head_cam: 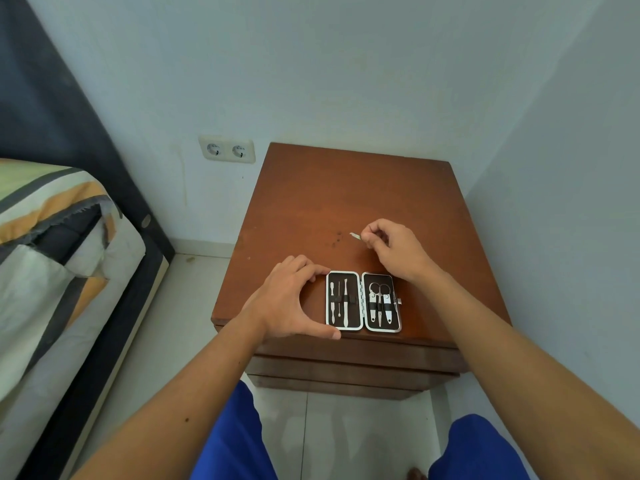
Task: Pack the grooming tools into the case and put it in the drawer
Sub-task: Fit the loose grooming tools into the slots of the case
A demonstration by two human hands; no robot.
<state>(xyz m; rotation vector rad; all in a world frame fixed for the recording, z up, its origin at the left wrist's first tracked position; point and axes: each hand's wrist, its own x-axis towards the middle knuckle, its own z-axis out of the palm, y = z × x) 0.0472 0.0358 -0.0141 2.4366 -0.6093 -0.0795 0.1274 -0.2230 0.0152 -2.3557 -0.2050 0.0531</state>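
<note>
open black metal-rimmed grooming case (363, 301) at 6 o'clock on brown wooden nightstand (311, 209) | left hand (289, 301) braces its 9 o'clock edge | right hand (394, 249) pinches small silver tool (355, 236), 12 o'clock of case

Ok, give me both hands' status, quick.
Left hand: open, curved around the left edge of the open case, steadying it.
Right hand: closed, pinching a small metal tool above the nightstand.

Left grip (289, 299) splayed open; right grip (391, 249) pinched closed.
</note>
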